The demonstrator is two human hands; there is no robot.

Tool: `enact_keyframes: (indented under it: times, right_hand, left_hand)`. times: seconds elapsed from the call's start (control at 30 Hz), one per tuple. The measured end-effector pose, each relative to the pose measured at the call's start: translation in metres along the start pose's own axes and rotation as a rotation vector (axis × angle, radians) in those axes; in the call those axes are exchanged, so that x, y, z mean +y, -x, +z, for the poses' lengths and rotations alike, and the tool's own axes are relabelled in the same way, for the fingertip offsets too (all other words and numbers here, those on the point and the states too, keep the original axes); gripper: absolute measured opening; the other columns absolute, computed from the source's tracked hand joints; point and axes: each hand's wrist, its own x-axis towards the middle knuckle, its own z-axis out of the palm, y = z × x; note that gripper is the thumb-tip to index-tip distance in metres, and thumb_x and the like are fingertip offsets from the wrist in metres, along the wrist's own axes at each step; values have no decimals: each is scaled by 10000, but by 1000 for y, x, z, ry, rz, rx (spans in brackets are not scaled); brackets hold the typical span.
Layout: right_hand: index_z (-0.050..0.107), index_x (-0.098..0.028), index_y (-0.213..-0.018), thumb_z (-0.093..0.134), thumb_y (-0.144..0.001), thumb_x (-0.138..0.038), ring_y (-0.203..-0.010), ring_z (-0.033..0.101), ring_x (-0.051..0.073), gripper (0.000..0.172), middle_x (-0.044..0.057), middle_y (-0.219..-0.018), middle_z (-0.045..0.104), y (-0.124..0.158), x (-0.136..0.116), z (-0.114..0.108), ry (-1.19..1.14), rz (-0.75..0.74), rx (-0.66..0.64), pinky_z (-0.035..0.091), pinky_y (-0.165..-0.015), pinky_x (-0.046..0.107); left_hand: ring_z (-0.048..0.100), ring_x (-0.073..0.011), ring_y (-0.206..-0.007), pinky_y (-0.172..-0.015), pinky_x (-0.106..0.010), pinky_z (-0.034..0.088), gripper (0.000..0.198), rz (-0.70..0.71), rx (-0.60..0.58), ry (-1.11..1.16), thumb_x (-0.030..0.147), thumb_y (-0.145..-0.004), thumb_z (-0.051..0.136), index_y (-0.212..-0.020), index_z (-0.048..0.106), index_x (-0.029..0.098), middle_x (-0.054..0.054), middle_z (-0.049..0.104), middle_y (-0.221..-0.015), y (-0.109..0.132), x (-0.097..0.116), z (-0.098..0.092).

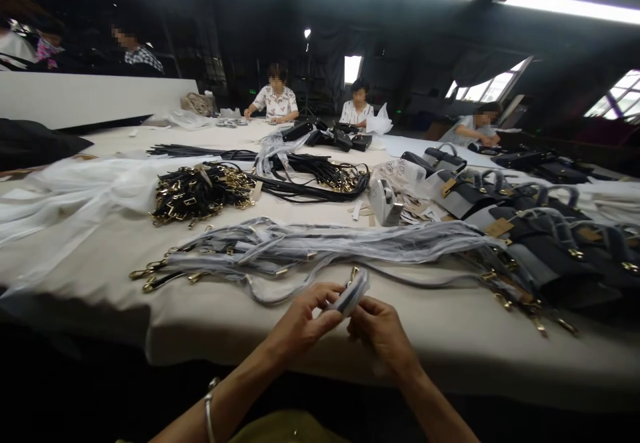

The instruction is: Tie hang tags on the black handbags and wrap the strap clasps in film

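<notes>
Near the table's front edge, my left hand (306,318) grips a coiled strap (354,292) wrapped in translucent white film, with a gold clasp at its top. My right hand (383,333) pinches the lower right side of the same coil, its fingertips partly hidden. Just beyond my hands lies a long row of film-wrapped straps (390,241) with gold clips at both ends. A bare grey strap (415,279) runs along its near side.
Behind are a heap of black straps with gold buckles (200,193), a tape dispenser (386,203) and paper tags. Black and grey handbags (540,243) crowd the right. White film (95,189) covers the left. Several people sit farther back.
</notes>
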Motion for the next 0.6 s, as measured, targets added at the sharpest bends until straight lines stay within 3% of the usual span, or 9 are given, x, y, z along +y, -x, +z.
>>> enact_keyframes:
  times: [0.07,0.2,0.33,0.43,0.6]
  right_hand:
    - [743,-125,-734,873,-570,-490,-538,541,124,420,18,-592,626,3,3,5,-5,17,-53,478,-545,248]
    - [772,-172,-944,862,-632,-410,-725,606,163,402,42,-821,712,12,3,4,-11,25,-169,506,-717,277]
    - [764,-149,-935,929,-502,-311,-595,549,122,491,23,-727,691,11,12,-1,-65,73,-22,451,-563,228]
    - [750,-137,-834,943,-449,-277,-521,506,100,453,-2,-621,648,8,17,-3,-115,95,60,402,-488,204]
    - [744,-173,-988,900,-589,-334,-775,635,163,458,53,-939,729,18,17,-6,-129,70,-64,508,-691,238]
  left_hand:
    - [540,-234,-1199,-1053,-305,359,65,31,-9,-43,208,-823,642,-845,701,195,-63,621,-1293,3,-4,3]
    - [544,-223,-1221,-1066,-295,365,133,45,-46,-73,130,-805,635,-885,708,207,-61,641,-1278,6,-12,8]
    - [544,-232,-1224,-1078,-298,359,131,29,-55,-77,132,-803,643,-871,720,214,-53,636,-1296,6,-10,15]
    - [574,-232,-1163,-1034,-304,394,116,8,-51,-92,151,-804,644,-866,714,219,-56,661,-1235,5,-9,19]
    - [601,-213,-954,-907,-317,440,76,10,46,-229,204,-826,615,-859,683,197,-63,674,-990,3,-13,15]
